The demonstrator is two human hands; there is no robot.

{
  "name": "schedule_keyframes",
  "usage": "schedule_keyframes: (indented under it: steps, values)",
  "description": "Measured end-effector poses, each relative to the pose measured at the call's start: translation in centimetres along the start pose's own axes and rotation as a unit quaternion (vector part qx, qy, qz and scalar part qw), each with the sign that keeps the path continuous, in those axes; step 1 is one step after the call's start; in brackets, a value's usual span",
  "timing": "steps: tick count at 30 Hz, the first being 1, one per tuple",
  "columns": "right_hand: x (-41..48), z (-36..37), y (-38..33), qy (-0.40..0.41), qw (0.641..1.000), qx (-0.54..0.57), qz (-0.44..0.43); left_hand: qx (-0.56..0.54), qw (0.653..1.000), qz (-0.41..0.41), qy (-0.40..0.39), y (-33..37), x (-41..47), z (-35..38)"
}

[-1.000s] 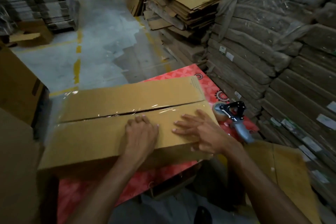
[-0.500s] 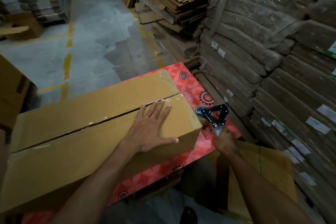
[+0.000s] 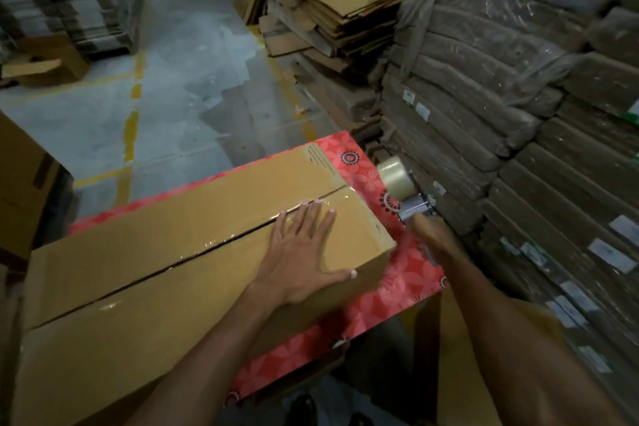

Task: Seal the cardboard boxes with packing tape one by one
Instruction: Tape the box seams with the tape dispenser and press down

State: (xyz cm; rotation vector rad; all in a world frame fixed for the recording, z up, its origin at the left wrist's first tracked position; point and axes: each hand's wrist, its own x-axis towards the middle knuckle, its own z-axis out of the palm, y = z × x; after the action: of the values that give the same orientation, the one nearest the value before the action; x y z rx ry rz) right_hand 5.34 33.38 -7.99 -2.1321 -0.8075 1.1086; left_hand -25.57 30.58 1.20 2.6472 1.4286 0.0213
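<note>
A long brown cardboard box (image 3: 166, 273) lies on a red flowered table (image 3: 408, 273). Clear tape shines along its centre seam. My left hand (image 3: 304, 252) rests flat and spread on the box's right end, fingertips at the seam. To the right of the box, my right hand (image 3: 428, 235) grips the handle of a tape dispenser (image 3: 401, 190), lifted above the table's right edge. Its roll of clear tape (image 3: 392, 173) points up and away from me.
Wrapped stacks of flattened cardboard (image 3: 518, 114) rise close on the right. More flat boxes (image 3: 345, 10) are piled behind the table. Another brown box (image 3: 24, 183) stands at the left. Grey concrete floor (image 3: 179, 79) with yellow lines stretches ahead.
My right hand left the box, took hold of the tape dispenser on the table and lifted it. My left hand opened flat and slid to the box's right end.
</note>
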Motion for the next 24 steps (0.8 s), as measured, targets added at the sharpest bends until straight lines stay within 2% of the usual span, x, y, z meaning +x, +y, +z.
schedule_keyframes:
  steps: [2, 3, 4, 5, 6, 7, 8, 10, 11, 12, 13, 14, 21, 22, 23, 24]
  values:
    - [-4.6, -1.2, -5.0, -0.025, 0.995, 0.095, -0.033, -0.035, 0.999, -0.001, 0.002, 0.4, 0.9, -0.6]
    - [-6.5, -1.9, -7.2, -0.059, 0.988, 0.138, -0.042, -0.095, 0.995, -0.002, 0.007, 0.4, 1.6, -1.5]
    - [-8.1, -2.4, -9.1, -0.109, 0.978, 0.169, -0.053, -0.189, 0.982, -0.007, 0.024, 0.3, 2.6, -2.2]
    - [-9.5, -2.9, -10.6, -0.158, 0.967, 0.188, -0.066, -0.310, 0.949, -0.020, 0.057, 0.1, 3.8, -2.9]
    - [-11.0, -3.1, -11.9, -0.195, 0.957, 0.197, -0.083, -0.443, 0.890, -0.050, 0.093, 0.0, 5.2, -3.7]
    - [-12.2, -3.1, -12.9, -0.218, 0.949, 0.204, -0.104, -0.573, 0.807, -0.097, 0.105, -0.4, 6.5, -4.6]
    - [-13.6, -2.7, -13.9, -0.228, 0.942, 0.209, -0.129, -0.692, 0.703, -0.143, 0.081, -0.8, 7.6, -5.8]
    - [-16.0, -1.4, -15.1, -0.235, 0.931, 0.217, -0.176, -0.847, 0.495, -0.188, -0.056, -1.9, 8.9, -7.5]
    - [-16.6, -0.6, -15.3, -0.236, 0.927, 0.219, -0.192, -0.878, 0.426, -0.190, -0.104, -2.6, 9.3, -8.0]
    - [-17.0, 0.0, -15.4, -0.238, 0.925, 0.218, -0.200, -0.895, 0.383, -0.192, -0.125, -3.3, 9.4, -8.4]
    - [-17.3, 0.6, -15.4, -0.237, 0.926, 0.215, -0.201, -0.903, 0.363, -0.195, -0.124, -3.8, 9.2, -8.7]
    - [-17.5, 1.0, -15.4, -0.233, 0.928, 0.212, -0.198, -0.904, 0.360, -0.201, -0.115, -4.1, 9.1, -8.9]
    - [-18.3, 2.4, -14.5, -0.224, 0.930, 0.217, -0.194, -0.883, 0.385, -0.250, -0.097, -6.3, 8.7, -7.7]
    - [-18.3, 2.5, -14.3, -0.215, 0.931, 0.213, -0.202, -0.875, 0.404, -0.248, -0.098, -6.5, 8.9, -7.5]
    - [-18.3, 2.7, -14.1, -0.203, 0.934, 0.206, -0.210, -0.858, 0.444, -0.241, -0.093, -6.5, 9.1, -7.4]
    - [-18.5, 2.8, -14.0, -0.188, 0.938, 0.198, -0.214, -0.828, 0.504, -0.232, -0.081, -6.5, 9.5, -7.3]
